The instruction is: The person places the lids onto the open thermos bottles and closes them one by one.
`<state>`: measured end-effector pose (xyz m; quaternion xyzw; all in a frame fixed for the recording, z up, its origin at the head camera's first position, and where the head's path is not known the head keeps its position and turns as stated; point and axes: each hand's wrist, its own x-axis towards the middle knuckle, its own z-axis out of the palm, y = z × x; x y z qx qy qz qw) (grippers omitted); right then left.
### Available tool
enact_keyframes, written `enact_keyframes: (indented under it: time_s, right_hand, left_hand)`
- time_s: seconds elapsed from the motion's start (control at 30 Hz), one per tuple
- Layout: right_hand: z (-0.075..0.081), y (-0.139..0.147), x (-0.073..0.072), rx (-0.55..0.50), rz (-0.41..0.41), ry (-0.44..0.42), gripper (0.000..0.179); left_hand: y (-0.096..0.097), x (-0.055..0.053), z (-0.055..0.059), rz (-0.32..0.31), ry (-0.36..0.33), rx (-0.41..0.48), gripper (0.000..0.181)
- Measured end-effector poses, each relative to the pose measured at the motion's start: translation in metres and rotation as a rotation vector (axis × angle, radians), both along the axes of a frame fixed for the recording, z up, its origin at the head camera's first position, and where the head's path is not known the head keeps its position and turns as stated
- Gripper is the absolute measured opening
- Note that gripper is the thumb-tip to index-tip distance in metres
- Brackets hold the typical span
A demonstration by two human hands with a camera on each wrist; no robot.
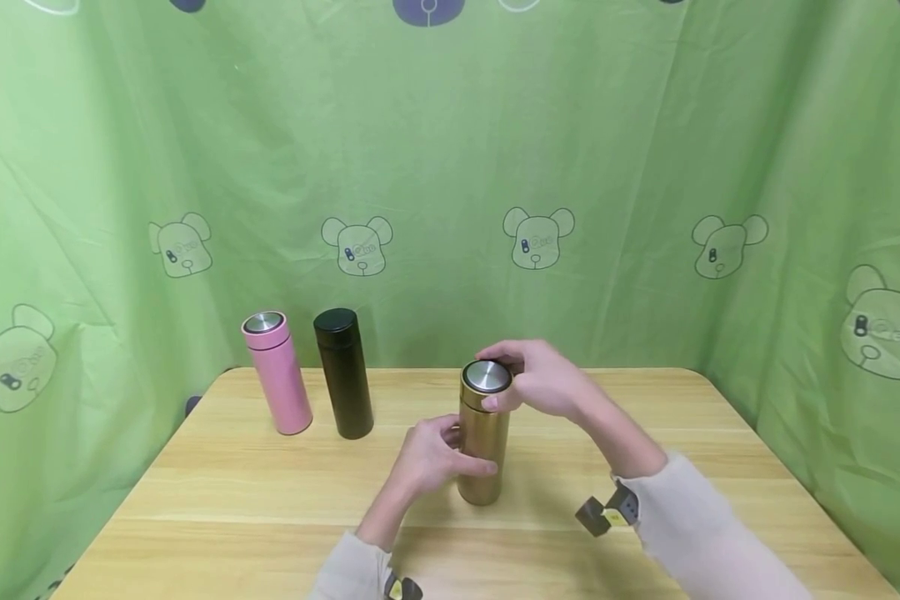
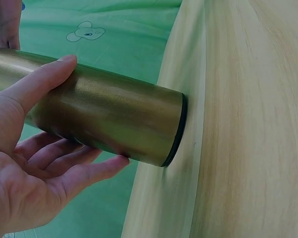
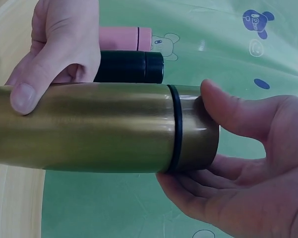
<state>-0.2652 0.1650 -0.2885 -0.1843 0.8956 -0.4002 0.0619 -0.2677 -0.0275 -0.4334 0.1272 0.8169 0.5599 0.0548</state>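
Observation:
A gold thermos flask (image 1: 483, 442) with a steel-topped lid (image 1: 487, 377) is upright in front of me. My left hand (image 1: 429, 457) grips its body from the left, thumb across the near side and fingers behind, as the left wrist view also shows. My right hand (image 1: 543, 379) holds the lid from the right, its thumb on the near side and fingers round the far side. In the right wrist view a dark ring (image 3: 175, 129) lies between lid and body. Whether the base touches the table, I cannot tell.
A pink thermos flask (image 1: 279, 379) and a black thermos flask (image 1: 345, 379) stand upright side by side at the table's back left. The wooden table (image 1: 232, 525) ends before a green curtain (image 1: 450, 125) printed with bear faces, which hangs behind and at both sides.

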Motion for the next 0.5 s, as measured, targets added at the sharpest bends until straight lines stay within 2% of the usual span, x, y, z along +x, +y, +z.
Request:
enact_keyframes:
  time_s: [0.27,0.5]
  right_hand:
    - [-0.0034,-0.0042,0.0000,0.019,-0.089,0.044,0.069]
    - [-0.0045,-0.0073,0.0011,0.036,-0.147,0.044,0.072]
  left_hand:
    - [0.0002,-0.0008,-0.0007,0.003,0.007,0.000,0.063]
    - [0.0007,-0.0015,-0.0007,0.009,0.030,-0.029,0.061]
